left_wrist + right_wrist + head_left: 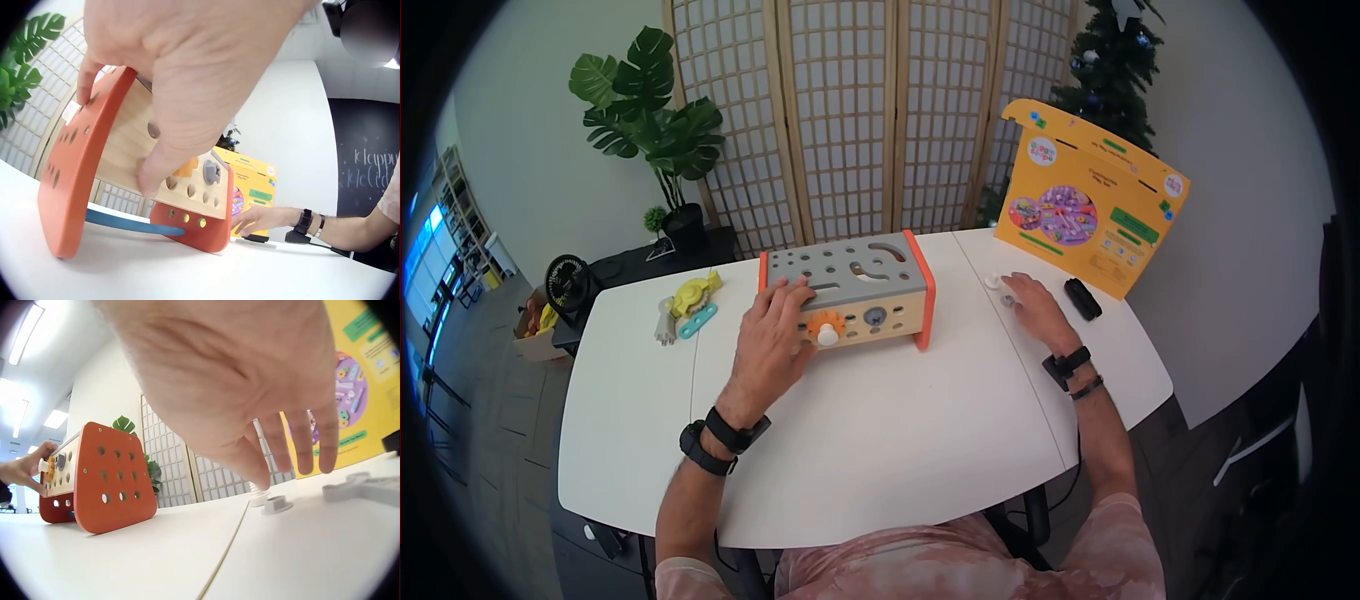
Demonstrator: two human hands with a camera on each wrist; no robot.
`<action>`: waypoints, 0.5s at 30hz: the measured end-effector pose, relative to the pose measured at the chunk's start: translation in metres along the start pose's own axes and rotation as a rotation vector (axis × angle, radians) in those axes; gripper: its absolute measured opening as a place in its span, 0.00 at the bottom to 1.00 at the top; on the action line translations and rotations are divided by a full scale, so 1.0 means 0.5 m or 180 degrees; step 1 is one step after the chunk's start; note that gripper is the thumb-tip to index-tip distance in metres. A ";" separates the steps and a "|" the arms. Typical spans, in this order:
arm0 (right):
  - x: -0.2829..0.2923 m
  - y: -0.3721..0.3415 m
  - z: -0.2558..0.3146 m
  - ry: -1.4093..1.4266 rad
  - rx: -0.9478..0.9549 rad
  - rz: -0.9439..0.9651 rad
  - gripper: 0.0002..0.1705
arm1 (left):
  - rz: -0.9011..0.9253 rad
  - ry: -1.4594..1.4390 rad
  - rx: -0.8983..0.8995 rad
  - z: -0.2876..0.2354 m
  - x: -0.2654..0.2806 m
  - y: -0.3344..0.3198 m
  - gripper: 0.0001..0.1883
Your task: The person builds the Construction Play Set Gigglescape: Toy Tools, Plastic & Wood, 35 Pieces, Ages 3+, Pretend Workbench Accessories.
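Observation:
The wooden toy bench [905, 312] has a grey top and orange-red side panels [69, 206]. My left hand [770, 345] grips its left part, fingers on the top and thumb against the front [187, 69]. An orange gear [811, 324] with a white screw head [828, 336] and a grey piece [875, 316] sit on the front. My right hand [1040, 312] reaches over the right of the table, fingers extended. By its fingertips are a white threaded screw [257, 496] and a grey nut [276, 505]; contact with the screw cannot be told.
A grey piece [365, 487] lies beside the nut. Behind stands a yellow box [1020, 215], with a black object [1082, 299] in front. Yellow [692, 294], grey [665, 322] and teal [698, 321] pieces lie at the table's left. A blue bar [134, 223] spans the bench's underside.

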State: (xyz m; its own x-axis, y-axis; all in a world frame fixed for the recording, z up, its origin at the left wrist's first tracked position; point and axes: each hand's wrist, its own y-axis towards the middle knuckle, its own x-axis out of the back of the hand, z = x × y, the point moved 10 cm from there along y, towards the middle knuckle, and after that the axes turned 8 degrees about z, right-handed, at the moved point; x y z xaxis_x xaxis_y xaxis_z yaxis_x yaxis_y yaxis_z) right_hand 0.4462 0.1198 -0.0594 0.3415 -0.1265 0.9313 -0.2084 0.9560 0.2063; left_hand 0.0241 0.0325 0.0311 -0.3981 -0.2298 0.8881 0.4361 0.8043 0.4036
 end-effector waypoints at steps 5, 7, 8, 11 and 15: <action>-0.011 0.039 0.050 -0.0443 0.0432 -0.0129 0.32 | -0.0010 -0.0052 0.0030 -0.002 0.002 -0.001 0.41; -0.015 0.051 0.066 -0.0734 0.0655 -0.0264 0.30 | -0.0018 -0.0039 0.0026 -0.001 0.000 -0.002 0.41; -0.021 0.062 0.073 -0.1050 0.0527 -0.0148 0.25 | -0.0025 -0.0032 0.0029 0.001 -0.002 -0.001 0.41; -0.036 0.097 0.071 -0.1602 0.0320 0.0054 0.16 | -0.0031 -0.0042 0.0010 0.001 -0.001 -0.002 0.41; -0.058 0.117 0.054 -0.2166 0.0389 -0.0227 0.07 | -0.0064 -0.0071 -0.0005 0.002 0.001 -0.003 0.41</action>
State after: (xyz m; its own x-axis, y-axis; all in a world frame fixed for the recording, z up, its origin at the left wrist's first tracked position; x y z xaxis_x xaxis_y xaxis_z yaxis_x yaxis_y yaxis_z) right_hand 0.3993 0.1724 -0.0662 -0.2840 -0.3638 0.8872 -0.3220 0.9077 0.2691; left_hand 0.0222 0.0316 0.0308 -0.4247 -0.2337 0.8747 0.4291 0.7987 0.4218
